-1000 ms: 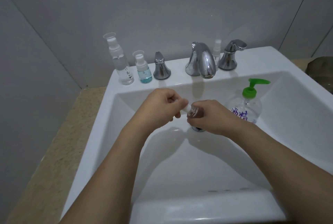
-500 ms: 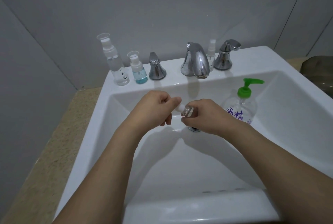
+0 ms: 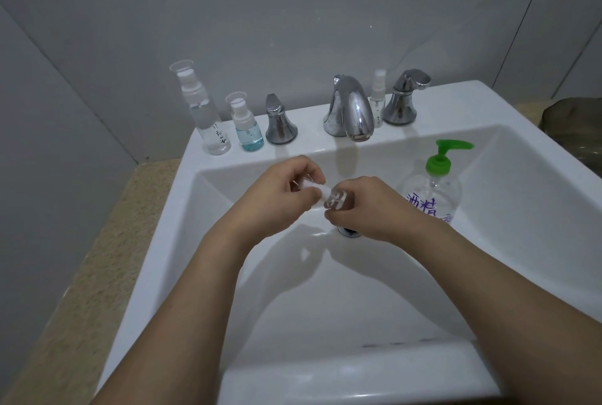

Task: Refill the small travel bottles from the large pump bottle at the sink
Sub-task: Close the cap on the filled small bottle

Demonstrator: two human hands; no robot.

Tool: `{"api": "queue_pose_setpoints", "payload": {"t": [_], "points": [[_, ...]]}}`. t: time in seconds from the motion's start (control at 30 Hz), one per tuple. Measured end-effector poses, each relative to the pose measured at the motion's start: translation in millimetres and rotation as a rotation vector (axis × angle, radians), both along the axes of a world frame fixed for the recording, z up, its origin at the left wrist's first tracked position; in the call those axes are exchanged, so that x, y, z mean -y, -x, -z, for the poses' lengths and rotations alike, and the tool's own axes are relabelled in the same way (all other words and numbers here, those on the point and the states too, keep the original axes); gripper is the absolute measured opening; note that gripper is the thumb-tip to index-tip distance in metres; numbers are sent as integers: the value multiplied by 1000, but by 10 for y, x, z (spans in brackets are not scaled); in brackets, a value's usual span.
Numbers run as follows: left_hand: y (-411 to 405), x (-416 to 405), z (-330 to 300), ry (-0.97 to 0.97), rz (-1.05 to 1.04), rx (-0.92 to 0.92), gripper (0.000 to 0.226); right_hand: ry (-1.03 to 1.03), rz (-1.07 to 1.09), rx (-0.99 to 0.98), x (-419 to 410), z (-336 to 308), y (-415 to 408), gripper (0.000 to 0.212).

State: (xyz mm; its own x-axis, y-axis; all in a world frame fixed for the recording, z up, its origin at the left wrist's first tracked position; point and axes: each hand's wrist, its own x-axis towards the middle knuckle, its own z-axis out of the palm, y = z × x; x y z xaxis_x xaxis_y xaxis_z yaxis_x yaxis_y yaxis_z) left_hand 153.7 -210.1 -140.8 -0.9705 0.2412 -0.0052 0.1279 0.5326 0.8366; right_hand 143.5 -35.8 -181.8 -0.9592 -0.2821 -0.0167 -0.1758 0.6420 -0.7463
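— What do the hands have?

— From my screen, the right hand (image 3: 368, 206) is curled round a small clear travel bottle (image 3: 337, 202), holding it over the basin just above the drain (image 3: 350, 231). The left hand (image 3: 283, 193) pinches the bottle's white spray top (image 3: 312, 185) between thumb and fingertips. The top sits at the bottle's neck; I cannot tell whether it is seated or free.

— And the big bottle?

— The large pump bottle (image 3: 433, 189), clear with a green pump and purple writing, stands inside the white sink (image 3: 182, 202), just beside my right hand.

— The ledge?

— On the back rim, from the left: a tall clear spray bottle (image 3: 203, 111), a short one holding blue liquid (image 3: 247, 126), a chrome handle (image 3: 279, 123), the chrome spout (image 3: 351, 108), a tiny spray bottle (image 3: 378, 101) tucked behind it, and a second handle (image 3: 404, 96).

— The room?

— Grey wall panels behind, a speckled beige counter (image 3: 107, 258) on the left.
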Motion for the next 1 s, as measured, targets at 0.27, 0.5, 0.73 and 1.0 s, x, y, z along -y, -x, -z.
{"api": "queue_pose_setpoints", "payload": {"t": [0.27, 0.5, 0.73, 1.0], "points": [[14, 13, 48, -8, -13, -33, 21, -13, 11, -10, 1, -17, -1, 8], [20, 25, 60, 87, -73, 11, 16, -22, 2, -10, 7, -12, -4, 8], [3, 6, 30, 87, -87, 47, 31, -18, -5, 7, 12, -13, -8, 10], [-3, -7, 13, 80, -98, 23, 17, -50, -19, -13, 19, -16, -13, 18]]}}
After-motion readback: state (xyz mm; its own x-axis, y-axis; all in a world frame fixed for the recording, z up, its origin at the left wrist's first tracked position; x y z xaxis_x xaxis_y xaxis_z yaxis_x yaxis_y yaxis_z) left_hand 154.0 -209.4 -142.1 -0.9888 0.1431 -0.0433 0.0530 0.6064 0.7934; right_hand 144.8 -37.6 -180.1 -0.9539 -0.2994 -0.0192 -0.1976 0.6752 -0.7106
